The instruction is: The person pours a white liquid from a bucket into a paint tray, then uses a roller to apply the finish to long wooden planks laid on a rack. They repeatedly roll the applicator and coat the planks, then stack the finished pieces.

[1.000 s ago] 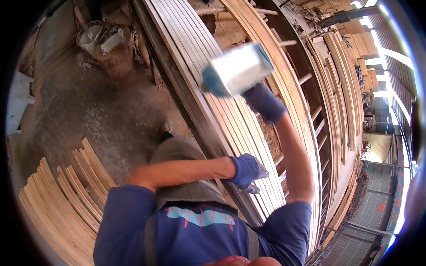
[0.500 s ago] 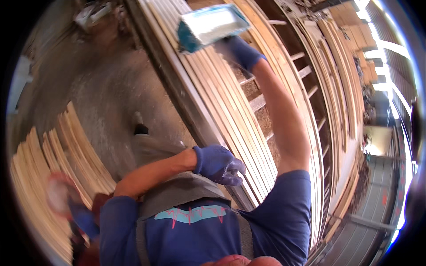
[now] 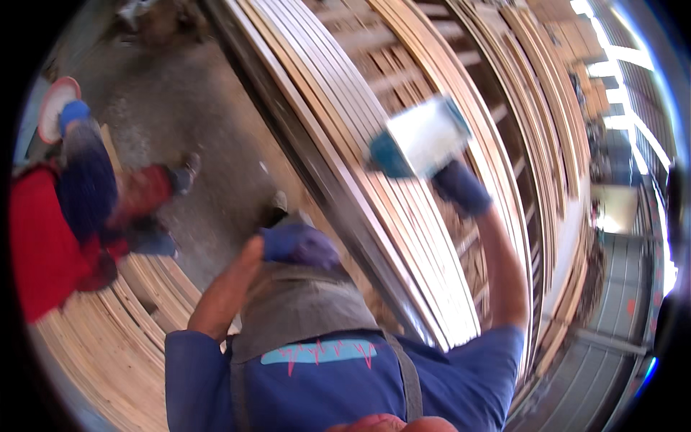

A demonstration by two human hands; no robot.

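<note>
My right hand [image 3: 462, 189], in a dark blue glove, grips the near side of a teal open-topped tub [image 3: 432, 137] with a bright white inside. The tub is tilted above a row of long wooden strips [image 3: 324, 75] lying side by side on a rack. Some strips have a pale, whitish sheen; others show bare wood. In front of my grey apron [image 3: 306, 306], my left hand [image 3: 299, 245] is curled closed in a blue-purple glove. Motion blurs its fingers, and what they hold, if anything, is hidden.
At the left a co-worker in red [image 3: 43, 237] holds a round, pale, red-rimmed container [image 3: 59, 108] in a blue glove. More wooden strips [image 3: 108, 345] lie at the lower left. A metal rail [image 3: 317, 173] edges the rack on my side; further boards [image 3: 547, 108] lie beyond.
My right hand has brought the tub nearer and to the right over the strips. My left hand has moved left and up. The co-worker has come further into view at the left, round container raised.
</note>
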